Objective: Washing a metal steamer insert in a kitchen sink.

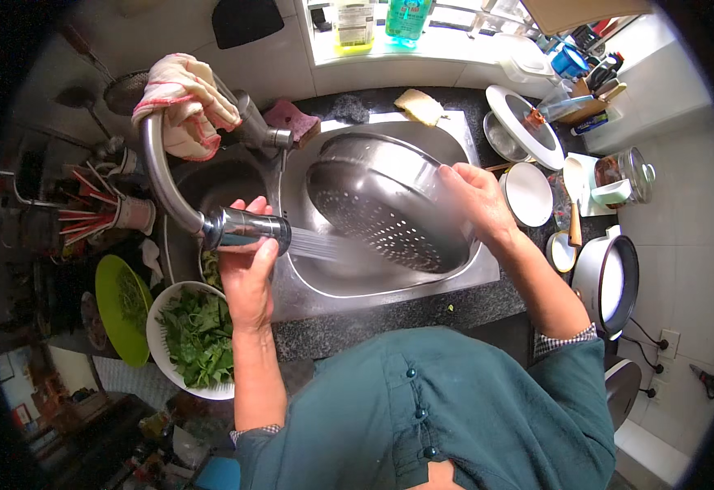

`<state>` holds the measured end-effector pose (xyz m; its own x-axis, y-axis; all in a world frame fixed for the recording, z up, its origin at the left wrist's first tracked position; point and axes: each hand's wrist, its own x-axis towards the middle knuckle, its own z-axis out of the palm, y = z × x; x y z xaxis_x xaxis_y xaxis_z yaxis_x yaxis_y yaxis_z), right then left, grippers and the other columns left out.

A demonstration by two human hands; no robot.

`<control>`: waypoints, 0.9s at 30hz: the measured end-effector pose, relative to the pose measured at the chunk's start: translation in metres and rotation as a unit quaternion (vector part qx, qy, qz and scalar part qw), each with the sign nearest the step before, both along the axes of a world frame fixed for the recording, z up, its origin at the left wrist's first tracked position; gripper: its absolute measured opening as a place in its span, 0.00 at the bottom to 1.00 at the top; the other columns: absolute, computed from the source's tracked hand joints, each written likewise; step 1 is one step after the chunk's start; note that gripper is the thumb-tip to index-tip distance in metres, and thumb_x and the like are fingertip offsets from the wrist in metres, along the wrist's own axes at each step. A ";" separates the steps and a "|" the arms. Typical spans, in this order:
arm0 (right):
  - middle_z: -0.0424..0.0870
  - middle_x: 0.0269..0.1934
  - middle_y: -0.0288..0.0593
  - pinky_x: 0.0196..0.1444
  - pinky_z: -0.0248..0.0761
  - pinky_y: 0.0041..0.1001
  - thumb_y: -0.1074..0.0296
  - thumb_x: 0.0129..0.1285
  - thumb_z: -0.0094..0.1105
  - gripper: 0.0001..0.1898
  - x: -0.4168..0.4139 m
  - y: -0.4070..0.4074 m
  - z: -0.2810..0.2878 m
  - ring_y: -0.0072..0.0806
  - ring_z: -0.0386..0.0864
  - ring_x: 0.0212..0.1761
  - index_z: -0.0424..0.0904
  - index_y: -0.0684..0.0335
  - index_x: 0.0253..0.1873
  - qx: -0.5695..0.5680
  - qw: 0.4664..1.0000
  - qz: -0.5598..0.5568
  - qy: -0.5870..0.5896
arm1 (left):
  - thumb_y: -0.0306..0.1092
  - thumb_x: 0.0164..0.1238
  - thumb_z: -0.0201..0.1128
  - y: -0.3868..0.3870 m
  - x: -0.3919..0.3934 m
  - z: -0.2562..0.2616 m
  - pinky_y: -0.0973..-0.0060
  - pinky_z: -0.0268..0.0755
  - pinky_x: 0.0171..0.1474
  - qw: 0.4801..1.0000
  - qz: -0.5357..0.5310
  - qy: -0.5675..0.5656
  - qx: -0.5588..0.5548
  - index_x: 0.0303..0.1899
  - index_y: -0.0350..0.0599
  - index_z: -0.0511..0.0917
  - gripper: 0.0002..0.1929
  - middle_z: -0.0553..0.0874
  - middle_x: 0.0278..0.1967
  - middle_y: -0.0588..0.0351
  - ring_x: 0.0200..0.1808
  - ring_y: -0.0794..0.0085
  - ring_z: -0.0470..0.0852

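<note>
My left hand (248, 263) grips the metal spray head (249, 229) of the faucet, whose curved neck rises at the left. A fan of water (317, 245) streams rightward from it toward the perforated base of a stainless steel colander (387, 202). My right hand (476, 193) holds that colander by its right rim. It is tilted on its side over the larger sink basin (314, 278), its holed underside turned toward the spray. Fingers behind the spray head and colander rim are partly hidden.
Left of the sink are a white basket (158, 361) of leafy greens and a green bowl (109, 306). A cloth (185, 104) drapes the faucet neck. Sponges (421, 107) lie behind the basin. A white bowl (527, 193), a wooden-handled spoon (574, 211) and an electric pot (586, 288) stand right.
</note>
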<state>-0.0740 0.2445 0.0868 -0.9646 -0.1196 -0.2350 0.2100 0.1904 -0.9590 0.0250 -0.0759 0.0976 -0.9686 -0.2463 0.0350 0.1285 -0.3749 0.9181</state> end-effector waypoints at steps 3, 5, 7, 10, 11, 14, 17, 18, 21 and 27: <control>0.72 0.21 0.28 0.20 0.57 0.21 0.55 0.73 0.56 0.18 0.013 0.000 -0.010 0.14 0.65 0.19 0.77 0.58 0.29 -0.102 0.990 -0.079 -0.058 | 0.22 0.68 0.61 0.017 -0.006 -0.007 0.58 0.57 0.73 0.999 0.028 0.023 0.018 0.68 0.42 0.62 0.29 0.73 0.65 0.42 0.68 0.55 0.70; 0.72 0.21 0.27 0.20 0.57 0.21 0.54 0.73 0.56 0.18 0.019 0.001 -0.017 0.14 0.65 0.19 0.76 0.58 0.30 -0.111 0.987 -0.097 -0.060 | 0.25 0.70 0.61 0.025 -0.011 -0.008 0.58 0.57 0.73 0.999 0.026 0.038 0.026 0.67 0.43 0.64 0.26 0.75 0.64 0.43 0.68 0.57 0.71; 0.72 0.21 0.26 0.19 0.57 0.20 0.53 0.73 0.55 0.18 0.023 0.004 -0.025 0.13 0.65 0.19 0.75 0.57 0.30 -0.129 0.981 -0.135 -0.062 | 0.24 0.70 0.61 0.031 -0.016 -0.009 0.60 0.57 0.73 0.997 0.043 0.056 0.044 0.67 0.44 0.63 0.26 0.75 0.64 0.45 0.68 0.60 0.71; 0.76 0.25 0.29 0.25 0.63 0.20 0.53 0.74 0.54 0.17 0.023 0.009 -0.037 0.16 0.71 0.24 0.78 0.59 0.34 -0.150 0.973 -0.159 -0.072 | 0.24 0.70 0.61 0.040 -0.023 -0.007 0.61 0.57 0.73 0.995 0.043 0.060 0.063 0.67 0.44 0.63 0.27 0.75 0.64 0.46 0.67 0.61 0.71; 0.76 0.25 0.29 0.25 0.63 0.20 0.53 0.74 0.54 0.17 0.024 0.010 -0.039 0.16 0.71 0.24 0.78 0.59 0.34 -0.151 0.973 -0.160 -0.071 | 0.25 0.70 0.61 0.043 -0.024 -0.006 0.61 0.57 0.73 0.995 0.046 0.059 0.071 0.67 0.45 0.63 0.26 0.75 0.64 0.46 0.67 0.61 0.71; 0.81 0.32 0.33 0.34 0.69 0.22 0.54 0.75 0.51 0.17 0.031 0.009 -0.039 0.19 0.76 0.32 0.80 0.62 0.40 -0.186 0.959 -0.192 -0.091 | 0.23 0.70 0.61 0.043 -0.025 -0.012 0.61 0.58 0.73 0.995 0.049 0.058 0.061 0.67 0.44 0.62 0.27 0.75 0.64 0.46 0.67 0.60 0.71; 0.83 0.39 0.37 0.41 0.71 0.24 0.55 0.77 0.48 0.18 0.038 0.012 -0.047 0.22 0.78 0.37 0.80 0.66 0.47 -0.215 0.952 -0.195 -0.095 | 0.22 0.69 0.61 0.043 -0.023 -0.014 0.60 0.58 0.74 0.996 0.041 0.054 0.050 0.67 0.44 0.62 0.27 0.75 0.64 0.45 0.67 0.60 0.71; 0.83 0.40 0.38 0.44 0.72 0.25 0.55 0.77 0.47 0.18 0.040 0.009 -0.049 0.23 0.78 0.39 0.79 0.66 0.48 -0.238 0.942 -0.215 -0.102 | 0.21 0.69 0.60 0.043 -0.022 -0.015 0.60 0.57 0.74 0.997 0.038 0.052 0.048 0.68 0.44 0.62 0.28 0.74 0.64 0.45 0.67 0.59 0.72; 0.83 0.43 0.39 0.49 0.74 0.27 0.55 0.78 0.44 0.19 0.047 -0.001 -0.041 0.24 0.79 0.43 0.78 0.66 0.50 -0.279 0.918 -0.252 -0.127 | 0.20 0.69 0.60 0.041 -0.019 -0.016 0.60 0.57 0.74 0.997 0.036 0.053 0.047 0.68 0.44 0.61 0.28 0.74 0.64 0.45 0.67 0.59 0.72; 0.81 0.51 0.46 0.57 0.76 0.35 0.51 0.78 0.41 0.22 0.061 0.002 -0.058 0.34 0.81 0.52 0.73 0.67 0.56 -0.356 0.868 -0.296 -0.179 | 0.33 0.73 0.59 0.042 -0.011 -0.018 0.58 0.53 0.75 0.996 0.017 0.081 -0.025 0.73 0.46 0.55 0.31 0.71 0.67 0.45 0.71 0.57 0.66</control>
<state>-0.0130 0.2463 0.0292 -0.7871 0.1348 -0.6020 0.3777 -0.6662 -0.6430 0.0138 -0.0340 0.0797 -0.9405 -0.2725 0.2028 0.2879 -0.3226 0.9017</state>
